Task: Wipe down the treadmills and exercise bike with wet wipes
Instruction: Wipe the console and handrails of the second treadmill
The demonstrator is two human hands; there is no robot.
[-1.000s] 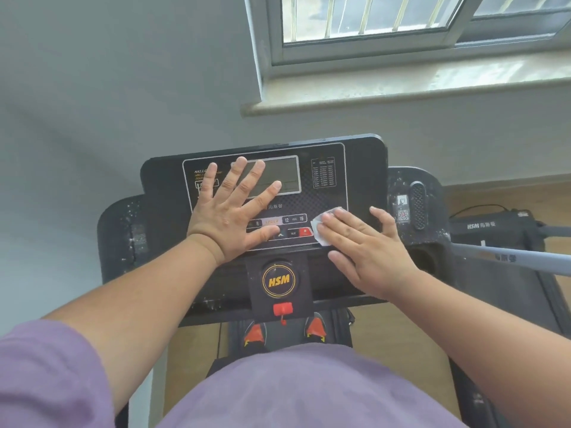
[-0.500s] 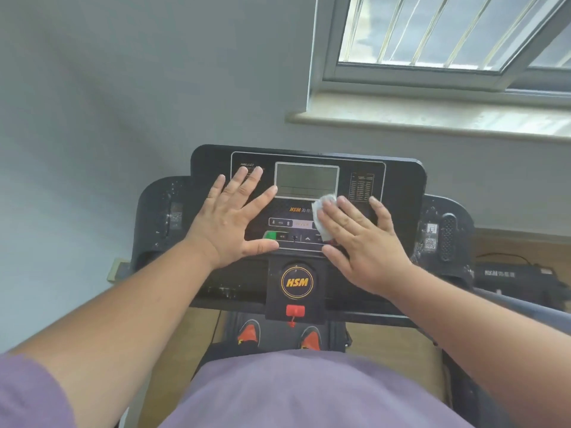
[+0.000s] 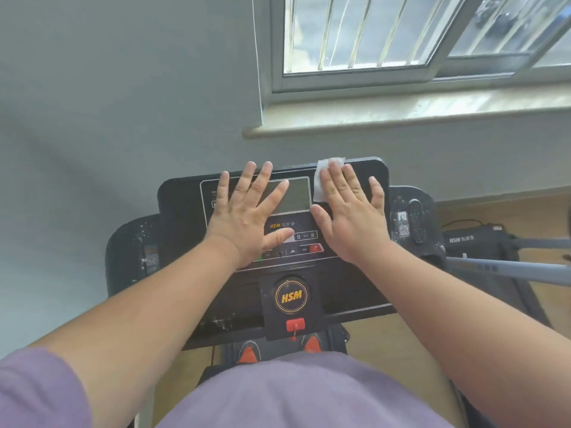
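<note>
A black treadmill console [image 3: 182, 196] with a grey display and an orange HSM badge stands in front of me. My left hand [image 3: 247, 214] lies flat with spread fingers over the left half of the panel and part of the display. My right hand [image 3: 349, 211] presses a white wet wipe [image 3: 321, 180] flat against the upper right part of the console, fingers straight. The wipe sticks out past my fingertips at the console's top edge.
A grey wall and a window sill [image 3: 401, 118] rise just behind the console. A second black treadmill [image 3: 475, 242] with a grey handrail [image 3: 509, 270] stands to the right on the wooden floor. A red safety key [image 3: 295, 325] hangs below the badge.
My right hand slid the wipe from the lower button row up to the console's top right edge. My left hand moved slightly up over the display.
</note>
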